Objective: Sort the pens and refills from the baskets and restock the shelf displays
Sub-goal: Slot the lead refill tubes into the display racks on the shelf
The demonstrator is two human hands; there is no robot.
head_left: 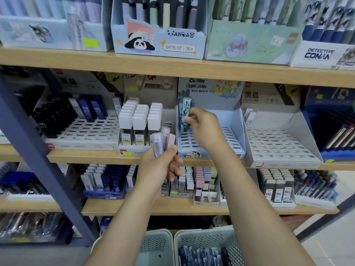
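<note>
Stationery shop shelving (pixel 172 66), wooden boards on a grey-blue frame, crowded with cardboard display trays of pens and lead refills. Reaching with the right hand (pixel 203 127) into the cartoon-printed slotted tray (pixel 230 120) on the middle board, pinching one patterned refill case (pixel 186 110) at the tray's back-left corner, tilted and apparently not yet seated in a slot. Gripping with the left hand (pixel 159 167) a small fan of spare refill cases (pixel 163 141), clear and pink, just in front of the shelf edge, between the white-capped lead tray (pixel 138 121) and the cartoon tray. Waiting below: two pale mesh baskets (pixel 201 240), the right one holding dark blue packs, the left showing little.

Doing this well, by judgement: lining the case's foot up with a back-row slot before letting go, pushing straight down instead of at an angle, filling from the back row forward so later cases are not blocked, keeping the left hand's bundle squeezed firmly and clear of the neighbouring white-capped rows, matching each design to its own tray.
</note>
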